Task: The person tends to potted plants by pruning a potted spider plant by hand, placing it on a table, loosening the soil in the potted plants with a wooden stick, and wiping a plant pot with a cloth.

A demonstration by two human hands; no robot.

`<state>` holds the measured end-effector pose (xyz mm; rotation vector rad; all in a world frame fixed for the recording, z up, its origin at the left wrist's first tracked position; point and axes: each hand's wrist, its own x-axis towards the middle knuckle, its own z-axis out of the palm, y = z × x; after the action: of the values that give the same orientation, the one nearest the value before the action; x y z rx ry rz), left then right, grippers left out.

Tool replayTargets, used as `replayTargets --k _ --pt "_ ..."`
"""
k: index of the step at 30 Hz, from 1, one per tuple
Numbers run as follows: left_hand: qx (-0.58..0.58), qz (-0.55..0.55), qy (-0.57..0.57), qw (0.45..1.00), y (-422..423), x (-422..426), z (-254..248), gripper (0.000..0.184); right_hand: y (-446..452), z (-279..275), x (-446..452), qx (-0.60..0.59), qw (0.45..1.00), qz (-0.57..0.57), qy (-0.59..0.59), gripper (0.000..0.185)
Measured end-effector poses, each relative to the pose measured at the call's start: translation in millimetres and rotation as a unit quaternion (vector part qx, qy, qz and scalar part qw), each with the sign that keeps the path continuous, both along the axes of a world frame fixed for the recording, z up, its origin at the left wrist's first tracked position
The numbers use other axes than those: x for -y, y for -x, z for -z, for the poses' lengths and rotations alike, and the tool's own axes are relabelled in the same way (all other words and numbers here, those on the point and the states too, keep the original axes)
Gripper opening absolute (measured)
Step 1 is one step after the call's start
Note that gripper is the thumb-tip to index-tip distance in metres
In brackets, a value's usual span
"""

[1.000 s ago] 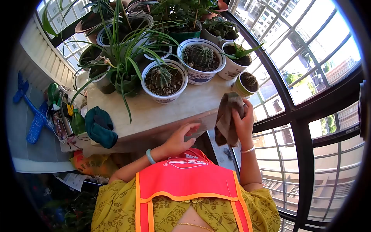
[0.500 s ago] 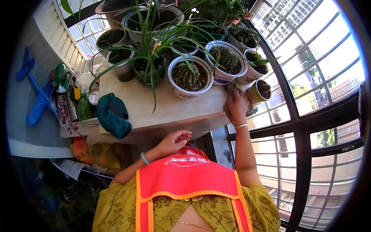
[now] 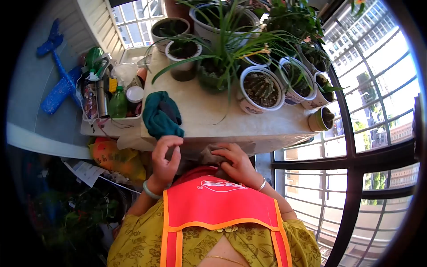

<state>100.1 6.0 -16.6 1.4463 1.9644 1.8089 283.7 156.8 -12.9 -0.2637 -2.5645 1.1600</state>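
Note:
My right hand [image 3: 240,163] is closed on a crumpled greyish-brown cloth [image 3: 208,155], held at the front edge of the table just above the red apron. My left hand [image 3: 164,161] is raised at the front left of the table, thumb and fingers apart, with nothing seen in it. Its fingertips come close to the lower end of a bunched teal cloth [image 3: 159,116] with a dark patch; I cannot tell whether they touch. Behind them stands a white pot with a round cactus [image 3: 262,91], beside a long-leaved spider plant [image 3: 213,71].
More potted plants crowd the back of the pale-topped table [image 3: 200,118]. A small green pot [image 3: 321,119] sits near its right edge, by the barred window. At left are a tray of bottles with a green spray bottle [image 3: 118,103], and a yellow bag [image 3: 116,159] lower down.
My right hand has come from the table's right edge to the front middle, bringing the greyish-brown cloth. My left hand has moved left and up toward the teal cloth. The view has shifted.

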Motion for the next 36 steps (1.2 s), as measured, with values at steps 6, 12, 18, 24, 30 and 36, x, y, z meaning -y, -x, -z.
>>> replayTargets --k 6,12,18,24,30,36 --pt "-0.252 -0.182 0.157 0.937 62 -11 -8 0.036 35 -6 2 -0.053 0.965 0.246 -0.069 0.039" --pt "-0.204 -0.117 0.112 0.966 73 -8 22 0.044 68 26 -29 0.053 0.898 0.365 -0.241 0.039" --pt "-0.075 -0.167 -0.01 0.983 71 60 6 0.036 121 32 -23 0.056 0.915 0.279 -0.286 0.04" --pt "0.05 -0.254 -0.058 0.964 47 114 -11 0.03 214 18 39 -0.035 0.965 0.068 -0.253 0.032" --pt "0.083 -0.228 -0.134 0.961 40 105 -17 0.033 147 3 64 0.074 0.955 -0.264 0.113 0.033" --pt "0.262 -0.181 -0.198 0.927 31 62 -23 0.033 1 -46 -9 0.078 0.953 0.107 0.273 0.031"
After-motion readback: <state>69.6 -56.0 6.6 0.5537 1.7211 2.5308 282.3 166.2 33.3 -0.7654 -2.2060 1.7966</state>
